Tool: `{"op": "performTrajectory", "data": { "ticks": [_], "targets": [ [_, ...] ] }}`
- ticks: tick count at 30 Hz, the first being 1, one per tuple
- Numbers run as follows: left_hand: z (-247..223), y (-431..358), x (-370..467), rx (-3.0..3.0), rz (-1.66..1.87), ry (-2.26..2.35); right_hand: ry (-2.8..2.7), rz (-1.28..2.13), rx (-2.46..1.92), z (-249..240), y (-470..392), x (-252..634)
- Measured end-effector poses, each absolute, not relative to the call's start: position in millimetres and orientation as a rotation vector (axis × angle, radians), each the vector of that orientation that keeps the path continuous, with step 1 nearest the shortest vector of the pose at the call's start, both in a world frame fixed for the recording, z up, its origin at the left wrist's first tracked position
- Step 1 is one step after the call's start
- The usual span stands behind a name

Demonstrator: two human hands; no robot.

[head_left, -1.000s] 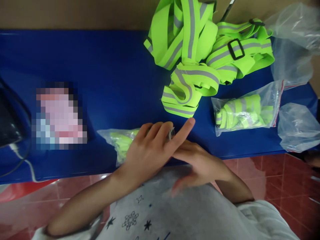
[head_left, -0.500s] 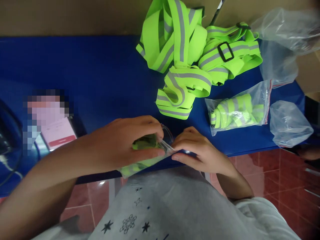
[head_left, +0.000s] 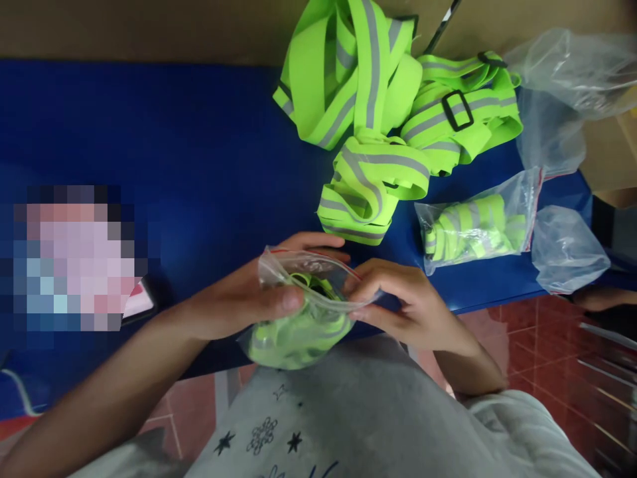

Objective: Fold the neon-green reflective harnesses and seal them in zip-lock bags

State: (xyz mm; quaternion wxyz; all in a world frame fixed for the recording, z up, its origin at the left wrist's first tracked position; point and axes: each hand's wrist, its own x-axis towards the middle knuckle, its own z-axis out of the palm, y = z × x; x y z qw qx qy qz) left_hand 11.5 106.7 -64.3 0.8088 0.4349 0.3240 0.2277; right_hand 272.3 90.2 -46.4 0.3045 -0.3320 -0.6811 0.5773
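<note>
"Two hands, one clear zip bag. Where's the bag, quick?"

"Between them, at the near edge of the blue table, right in front of the grey shirt. Can't tell from where I stand whether it touches the table."

"Left hand?"

"Holding the bag's left side. Thumb across the front near the rim, fingers stretched out behind."

"Right hand?"

"Pinching the right end of the mouth, thumb and fingers closed on the film."

"Mouth?"

"Gaping upward, red line along the far rim. Neon strap bundled inside, showing through the plastic."

"Around it?"

"Beyond the hands, a heap of loose neon straps with grey stripes, a black buckle on its right part. Right of the hands, a filled bag lying flat, neon roll inside. Just beside that, a crumpled clear bag."

"Left side?"

"Phone on the table, mostly pixelated, so skip its screen. Red tiles on the floor below."
</note>
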Motion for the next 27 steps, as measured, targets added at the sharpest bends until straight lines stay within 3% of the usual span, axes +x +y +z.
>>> {"op": "performTrajectory", "data": {
  "ticks": [7,13,18,27],
  "targets": [
    [-65.8,97.6,6.9,0.923,0.367,0.846,-2.143,1.514,-0.89,-38.8,128.7,283.1],
    [-65.8,92.8,8.6,0.963,0.582,0.962,-1.838,1.518,-1.106,-39.5,116.8,283.2],
    [-64.1,94.5,9.1,0.901,0.554,1.027,-1.413,1.63,-1.254,-40.5,93.7,286.3],
    [-60.9,92.9,10.9,0.935,0.491,0.96,-1.665,1.439,-1.335,-41.5,73.7,282.0]
  ]
}}
